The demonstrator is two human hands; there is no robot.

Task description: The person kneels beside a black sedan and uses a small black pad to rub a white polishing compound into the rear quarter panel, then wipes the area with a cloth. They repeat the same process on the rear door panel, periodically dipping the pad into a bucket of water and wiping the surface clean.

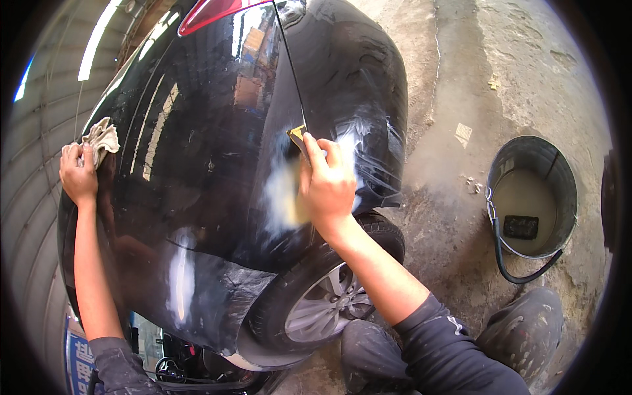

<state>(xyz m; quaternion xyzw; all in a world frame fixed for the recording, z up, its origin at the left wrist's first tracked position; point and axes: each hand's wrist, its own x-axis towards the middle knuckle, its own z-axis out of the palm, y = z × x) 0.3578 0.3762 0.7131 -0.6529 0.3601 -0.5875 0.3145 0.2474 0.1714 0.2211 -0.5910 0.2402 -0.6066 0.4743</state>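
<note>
My right hand (328, 180) grips a thin dark piece with a yellow edge, which looks like sandpaper (297, 136), against a black car's rear panel. Its tip sits close to the seam between the rear fender (207, 163) and the bumper (355, 59). Beneath and beside that hand, a dull patch of whitish and yellow filler (281, 197) spreads over the panel. Far to the left, a crumpled beige cloth (102, 138) is pinched in my left hand (79, 173), which rests at the car's upper side.
Below the panel is the car's wheel (331, 301). Another whitish sanded patch (181, 281) lies on the fender. On the stained concrete floor (459, 59) stands a black bucket (568, 197) of murky water, with a dark rectangular block (521, 227) in it. My knees are near the wheel.
</note>
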